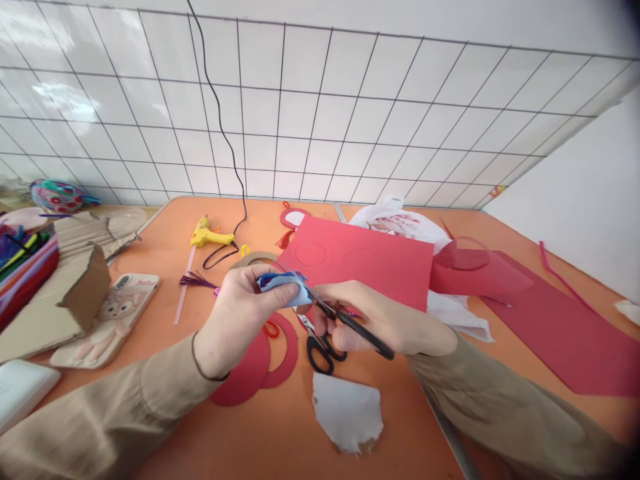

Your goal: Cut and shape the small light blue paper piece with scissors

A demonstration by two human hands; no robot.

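Observation:
My left hand (243, 303) is closed, pinching a small folded piece of light blue material (287, 291) with dark blue and purple along its upper edge. In my right hand (370, 310) is a black-handled tool with a metal tip (365, 333), its tip against the right end of the blue piece. Its exact kind is partly hidden by my fingers. Below that hand, black-handled scissors (320, 353) lie on the table. Red paper rings and a disc (243, 373) lie under my left wrist. A torn white scrap (347, 410) sits nearer to me.
A large red sheet (370, 257) with drawn circles lies behind my hands. A yellow glue gun (213, 233) with a black cord stands back left. Cardboard (65, 293), a phone (113, 320) and a white box (25, 390) are left. A plastic bag (405, 223) and darker red sheet (565, 320) lie right.

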